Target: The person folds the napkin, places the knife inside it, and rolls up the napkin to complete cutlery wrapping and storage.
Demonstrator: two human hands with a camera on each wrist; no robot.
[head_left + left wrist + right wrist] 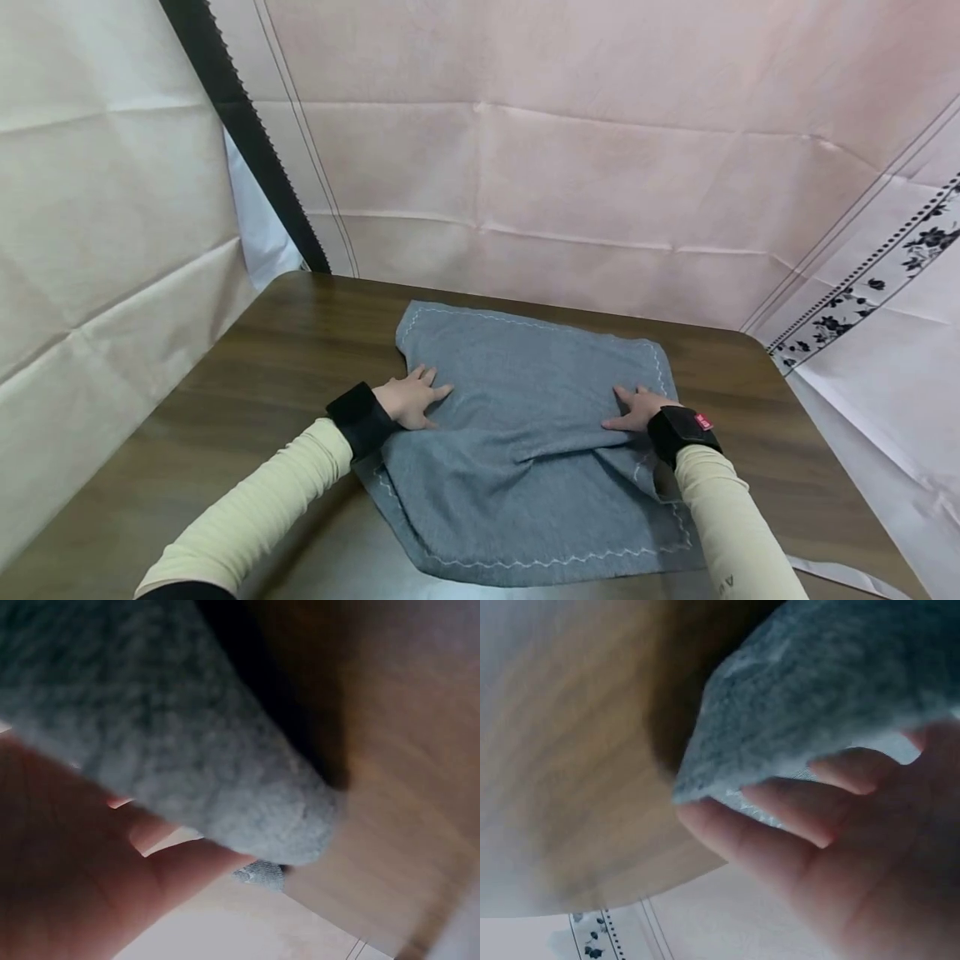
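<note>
A blue-grey cloth point(517, 367) with wavy white stitching near its edges lies on the brown table. Folds run across its middle, and its lower right edge is bent up near the right wrist. My left hand point(407, 398) rests on the cloth's left side, fingers spread. On the right side, my right hand point(639, 408) touches the cloth with its fingers apart. Close up in the left wrist view, a raised bulge of the cloth point(172, 727) covers part of the fingers. The right wrist view shows extended fingers point(772, 855) against the lifted cloth point(817, 697).
The wooden table point(300, 333) has rounded far corners. Creased pale sheets point(570, 183) hang behind and beside it, one with a floral band point(862, 292). A pale strip point(847, 575) lies at the table's lower right.
</note>
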